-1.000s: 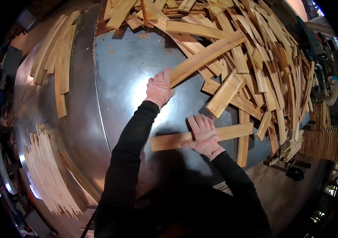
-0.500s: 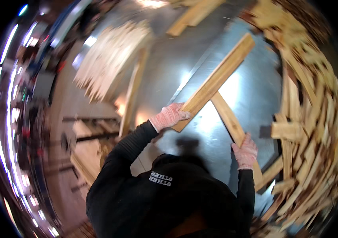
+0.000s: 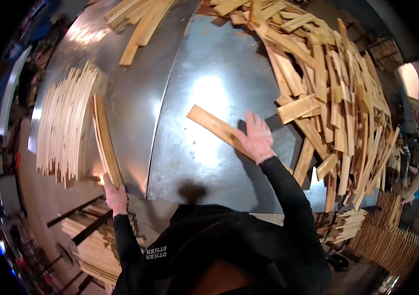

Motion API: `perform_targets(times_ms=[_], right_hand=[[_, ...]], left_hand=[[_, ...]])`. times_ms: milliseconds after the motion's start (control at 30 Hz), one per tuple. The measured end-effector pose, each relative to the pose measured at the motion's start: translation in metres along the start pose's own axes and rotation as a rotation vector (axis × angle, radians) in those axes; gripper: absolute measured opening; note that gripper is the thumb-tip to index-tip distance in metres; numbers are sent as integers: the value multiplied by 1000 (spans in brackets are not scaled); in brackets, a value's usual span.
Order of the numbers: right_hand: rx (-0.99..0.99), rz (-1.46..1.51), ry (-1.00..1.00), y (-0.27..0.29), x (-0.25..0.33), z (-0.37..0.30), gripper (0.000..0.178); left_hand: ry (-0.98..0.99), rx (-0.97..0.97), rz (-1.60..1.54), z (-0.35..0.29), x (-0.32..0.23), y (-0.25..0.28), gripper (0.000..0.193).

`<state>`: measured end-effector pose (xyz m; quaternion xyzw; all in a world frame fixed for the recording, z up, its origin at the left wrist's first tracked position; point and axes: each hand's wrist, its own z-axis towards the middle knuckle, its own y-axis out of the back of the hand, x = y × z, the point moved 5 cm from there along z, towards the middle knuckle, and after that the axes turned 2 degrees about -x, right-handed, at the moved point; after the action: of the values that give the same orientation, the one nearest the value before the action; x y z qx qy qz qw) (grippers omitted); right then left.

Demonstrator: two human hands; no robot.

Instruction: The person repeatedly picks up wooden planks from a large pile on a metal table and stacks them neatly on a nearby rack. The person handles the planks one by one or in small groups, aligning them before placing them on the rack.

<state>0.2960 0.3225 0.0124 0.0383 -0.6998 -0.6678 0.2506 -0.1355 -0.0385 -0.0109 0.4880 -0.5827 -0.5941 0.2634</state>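
At the grey metal table (image 3: 133, 103), the pink-gloved left hand (image 3: 116, 199) clasps tawny wooden slats (image 3: 105, 135), seemingly mid-placement; the splayed right hand (image 3: 258, 138), perhaps touching a honey-brown plank (image 3: 213, 125), should grip.

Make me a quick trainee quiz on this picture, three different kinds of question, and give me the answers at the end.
1. Which side of the picture has the large jumbled woodpile: A) left, B) right, C) neither?
2. True or false: the left hand is at the near end of a plank.
3. Fill the gap: the right hand partly covers a wooden ____.

Key: 1. B; 2. true; 3. board.
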Motion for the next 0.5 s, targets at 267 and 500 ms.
perform_targets(times_ms=[267,500], right_hand=[[-69,-353,-512,60,-107,235,75],[81,-175,-513,38,-195,253,91]], left_hand=[[-12,70,11,-16,-18,-33,104],[15,238,-165,-12,-85,-15,62]])
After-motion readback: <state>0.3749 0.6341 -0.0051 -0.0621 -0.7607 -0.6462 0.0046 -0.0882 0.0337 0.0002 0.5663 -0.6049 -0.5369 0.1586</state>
